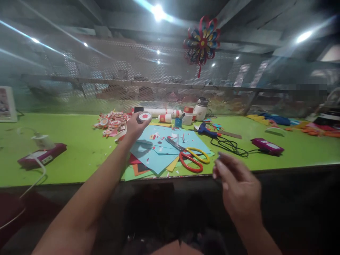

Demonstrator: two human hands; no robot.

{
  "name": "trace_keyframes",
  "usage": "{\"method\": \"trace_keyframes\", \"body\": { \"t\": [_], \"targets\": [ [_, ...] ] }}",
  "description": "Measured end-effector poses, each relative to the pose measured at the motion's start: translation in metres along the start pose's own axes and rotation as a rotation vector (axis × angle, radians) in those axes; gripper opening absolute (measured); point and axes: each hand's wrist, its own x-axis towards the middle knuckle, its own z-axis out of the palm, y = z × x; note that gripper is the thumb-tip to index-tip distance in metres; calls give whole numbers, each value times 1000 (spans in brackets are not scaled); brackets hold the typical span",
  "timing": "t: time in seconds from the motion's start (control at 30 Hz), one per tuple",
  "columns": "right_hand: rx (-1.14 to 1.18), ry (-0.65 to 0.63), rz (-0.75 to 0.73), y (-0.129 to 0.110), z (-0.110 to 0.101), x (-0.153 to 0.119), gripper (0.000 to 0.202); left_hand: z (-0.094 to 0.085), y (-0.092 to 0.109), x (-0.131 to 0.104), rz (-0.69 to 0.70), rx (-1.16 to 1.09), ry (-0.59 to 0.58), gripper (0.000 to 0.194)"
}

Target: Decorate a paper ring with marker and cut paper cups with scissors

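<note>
My left hand (136, 126) grips a small round white piece with a red centre (145, 116), raised over the back left of the blue paper sheets (151, 158). Held in front of the table's near edge, my right hand (236, 180) has its thumb and fingertips pinched together on something small and dark that I cannot make out. Scissors (182, 150) with one red and one yellow handle lie partly spread on the blue paper, between my hands. Paper scraps are scattered around their blades.
A pile of paper pieces (114, 122) lies at the back left. Paper cups (188, 116) and a jug (201, 108) stand behind the sheets. A blue glue gun (207, 131) trails its black cable to a purple power strip (267, 146). Another strip (44, 156) sits left.
</note>
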Motion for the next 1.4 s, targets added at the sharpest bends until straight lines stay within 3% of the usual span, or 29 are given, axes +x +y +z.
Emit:
{"method": "trace_keyframes", "body": {
  "t": [0.13,0.2,0.27,0.33,0.43,0.53,0.67,0.77,0.87,1.2,1.4],
  "targets": [
    [-71,-226,339,28,-15,-46,25,-2,-9,-6,-42,-81,-130,51],
    [-110,-308,396,36,-18,-60,37,-1,-8,-8,-46,-134,-229,51],
    [-150,-363,349,33,-17,-63,43,1,-4,-12,-33,-168,-322,51],
    [-201,-384,187,22,-13,-51,40,5,4,-17,-1,-180,-405,50],
    [-279,-389,-110,1,3,-7,31,11,18,-25,83,-171,-504,47],
    [-250,-382,-170,-1,28,50,19,16,31,-34,191,-137,-549,46],
    [-202,-512,-69,30,71,102,22,20,39,-40,330,-77,-536,45],
    [-172,-623,55,55,99,118,20,21,34,-39,383,-5,-468,47],
    [-117,-703,130,63,118,127,22,22,25,-36,412,64,-401,47],
    [47,-891,152,67,135,140,20,26,13,-33,528,194,-247,46],
    [129,-943,199,80,140,141,21,26,6,-33,508,232,-235,49]
  ]
}}
